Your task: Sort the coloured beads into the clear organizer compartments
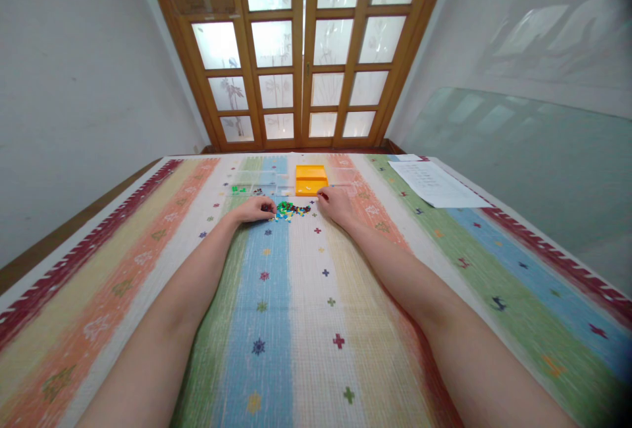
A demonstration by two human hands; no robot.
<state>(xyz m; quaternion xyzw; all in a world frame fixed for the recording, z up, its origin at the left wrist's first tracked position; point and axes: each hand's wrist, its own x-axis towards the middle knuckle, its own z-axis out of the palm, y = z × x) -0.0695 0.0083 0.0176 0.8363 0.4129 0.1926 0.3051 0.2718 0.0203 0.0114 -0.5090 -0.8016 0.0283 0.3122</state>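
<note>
A small heap of mixed coloured beads [291, 209] lies on the striped cloth far in front of me. My left hand [254, 209] rests knuckles-up at the heap's left edge, fingers curled onto the beads; what it pinches is too small to see. My right hand [334, 203] lies to the right of the heap, fingers closed around a thin clear stick [340, 186] with a red bit at my fingertips. Behind the heap stands a yellow tray [311, 180]. A clear compartment box [259, 184] with a few green beads [239, 189] sits to the left of the tray.
A striped multicoloured cloth [296, 322] covers the whole table. White printed sheets [434, 182] lie at the far right. A wooden door with frosted panes [301, 53] stands beyond the table. A glass panel [533, 164] leans along the right wall.
</note>
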